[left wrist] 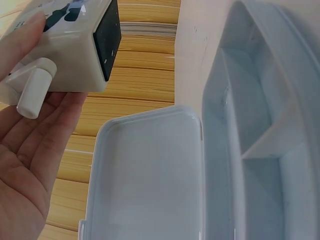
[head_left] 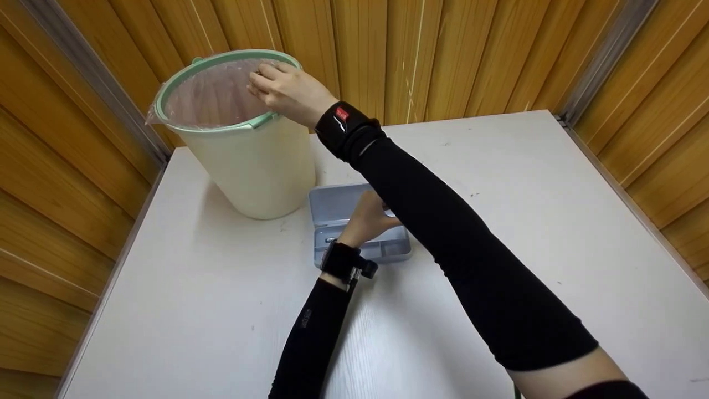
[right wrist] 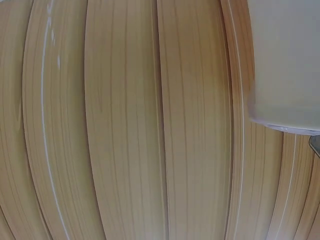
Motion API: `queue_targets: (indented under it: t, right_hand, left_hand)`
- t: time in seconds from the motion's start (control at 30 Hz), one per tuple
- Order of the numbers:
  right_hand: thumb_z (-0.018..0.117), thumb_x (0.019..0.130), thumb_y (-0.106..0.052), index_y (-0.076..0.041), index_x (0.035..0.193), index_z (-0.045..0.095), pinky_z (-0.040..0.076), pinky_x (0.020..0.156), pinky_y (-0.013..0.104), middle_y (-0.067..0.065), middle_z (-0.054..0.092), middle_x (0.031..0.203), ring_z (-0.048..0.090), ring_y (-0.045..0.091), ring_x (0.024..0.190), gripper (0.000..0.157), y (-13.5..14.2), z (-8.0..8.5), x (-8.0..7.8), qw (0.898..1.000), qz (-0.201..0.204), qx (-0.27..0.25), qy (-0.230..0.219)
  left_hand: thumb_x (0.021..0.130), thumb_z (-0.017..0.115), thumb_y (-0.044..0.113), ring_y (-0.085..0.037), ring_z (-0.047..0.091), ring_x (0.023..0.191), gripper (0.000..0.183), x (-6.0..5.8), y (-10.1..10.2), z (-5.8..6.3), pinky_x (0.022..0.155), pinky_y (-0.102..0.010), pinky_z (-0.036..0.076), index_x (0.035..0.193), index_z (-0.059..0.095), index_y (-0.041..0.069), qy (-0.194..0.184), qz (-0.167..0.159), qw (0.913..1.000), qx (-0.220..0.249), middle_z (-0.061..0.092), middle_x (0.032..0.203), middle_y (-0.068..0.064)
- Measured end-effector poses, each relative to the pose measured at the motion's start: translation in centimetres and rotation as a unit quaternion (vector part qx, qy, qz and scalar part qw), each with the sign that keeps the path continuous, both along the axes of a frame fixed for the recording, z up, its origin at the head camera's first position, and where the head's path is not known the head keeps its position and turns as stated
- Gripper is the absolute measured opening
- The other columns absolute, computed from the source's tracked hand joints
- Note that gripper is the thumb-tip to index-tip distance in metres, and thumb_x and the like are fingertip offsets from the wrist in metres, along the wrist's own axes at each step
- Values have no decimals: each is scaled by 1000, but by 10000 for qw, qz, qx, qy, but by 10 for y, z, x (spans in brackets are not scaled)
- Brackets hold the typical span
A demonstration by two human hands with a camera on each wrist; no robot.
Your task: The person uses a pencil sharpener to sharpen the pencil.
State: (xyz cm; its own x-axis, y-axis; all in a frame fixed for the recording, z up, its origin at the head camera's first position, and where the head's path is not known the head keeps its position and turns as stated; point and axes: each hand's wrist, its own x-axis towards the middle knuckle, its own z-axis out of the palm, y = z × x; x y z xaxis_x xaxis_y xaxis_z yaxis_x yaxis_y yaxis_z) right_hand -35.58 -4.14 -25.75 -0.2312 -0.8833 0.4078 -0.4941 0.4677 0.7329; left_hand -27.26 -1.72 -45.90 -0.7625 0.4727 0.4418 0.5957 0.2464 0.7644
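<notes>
My left hand (head_left: 370, 219) is over the light blue pencil case (head_left: 396, 249), largely behind the right forearm in the head view. In the left wrist view it holds a white pencil sharpener (left wrist: 75, 70) with a crank handle and a black end, thumb on top and fingers beneath. The pencil case lies with its lid (left wrist: 150, 170) up and back, its tray divided into compartments. Above the rim of a cream bin (head_left: 260, 172) hangs my right hand (head_left: 288, 91), its fingers bent toward the bin's mouth. I cannot tell whether anything is between those fingertips.
A clear plastic liner (head_left: 199, 100) hangs inside the bin and folds over its green rim (head_left: 160, 105). A small thin object (head_left: 330, 240) lies in the case's tray. The white table (head_left: 210, 288) is bordered by wood-plank walls (head_left: 443, 66) at the back and sides.
</notes>
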Motion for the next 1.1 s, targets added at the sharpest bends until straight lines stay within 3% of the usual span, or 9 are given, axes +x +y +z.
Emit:
queue_targets:
  t: [0.23, 0.3, 0.37, 0.43, 0.57, 0.73, 0.87, 0.97, 1.1]
  right_hand:
    - [28, 104, 4, -7, 139, 56, 51, 98, 28, 8, 59, 137, 59, 21, 120, 46, 5, 4, 3, 9992, -335, -169, -104]
    - [30, 104, 4, -6, 141, 53, 49, 102, 29, 10, 57, 139, 57, 23, 124, 45, 7, 7, 3, 9951, -469, -583, -640]
    - [36, 104, 3, -4, 140, 53, 48, 105, 29, 12, 57, 139, 57, 24, 126, 41, 9, 11, 2, 9819, -516, -1186, -1381]
    - [47, 101, -2, -3, 139, 52, 45, 108, 28, 13, 55, 139, 55, 24, 129, 38, 13, 15, 2, 9545, -545, -1897, -2234]
    - [65, 93, -10, -6, 138, 50, 39, 112, 22, 9, 54, 139, 53, 20, 131, 47, 23, 20, -1, 8739, -583, -3125, -3677]
    - [72, 88, -13, -6, 135, 52, 41, 105, 15, 6, 57, 137, 54, 16, 126, 51, 39, 20, -6, 7808, -465, -4149, -4649]
    - [75, 85, -13, -3, 132, 55, 47, 98, 15, 8, 63, 129, 62, 16, 115, 51, 54, 17, -9, 7047, -108, -4878, -5151]
    - [75, 85, -14, -3, 132, 56, 50, 95, 16, 10, 65, 128, 65, 16, 113, 52, 67, 14, -9, 6663, 70, -5175, -5368]
    - [74, 86, -14, -2, 133, 55, 51, 94, 17, 12, 65, 129, 66, 17, 113, 52, 86, 8, -9, 6423, 173, -5311, -5523]
  left_hand:
    - [79, 81, 10, -22, 72, 92, 40, 2, 1, 1, 87, -20, 55, 114, 64, 2, -109, -129, 9999, 25, 74, 98, -12]
    - [80, 81, 9, -23, 72, 98, 38, 2, 1, 1, 91, -20, 54, 114, 65, 2, -207, -191, 9996, 62, 74, 103, -12]
    - [80, 80, 10, -22, 71, 102, 35, 2, 1, 2, 94, -20, 53, 112, 67, 2, -262, -215, 9994, 58, 74, 106, -11]
    - [80, 80, 11, -20, 70, 106, 33, 2, 1, 3, 96, -21, 52, 111, 69, 4, -310, -197, 9993, 0, 74, 109, -9]
    - [80, 81, 17, -17, 69, 97, 42, 4, -2, 5, 96, -22, 52, 119, 69, 8, -355, -1, 9988, -324, 72, 95, -9]
    - [81, 81, 16, -18, 70, 103, 53, 5, -4, 6, 95, -22, 52, 130, 63, 9, -714, -58, 9972, -194, 72, 107, -10]
    - [80, 81, 10, -20, 70, 109, 45, 4, -4, 5, 93, -23, 54, 123, 66, 5, -1008, -239, 9945, 161, 72, 117, -10]
    - [79, 81, 8, -19, 71, 108, 45, 3, -3, 5, 91, -23, 55, 121, 66, 4, -991, -188, 9948, 133, 72, 117, -11]
    - [77, 82, 7, -22, 71, 108, 49, 3, -2, 5, 91, -22, 55, 122, 65, 0, -863, -119, 9962, 50, 71, 118, -14]
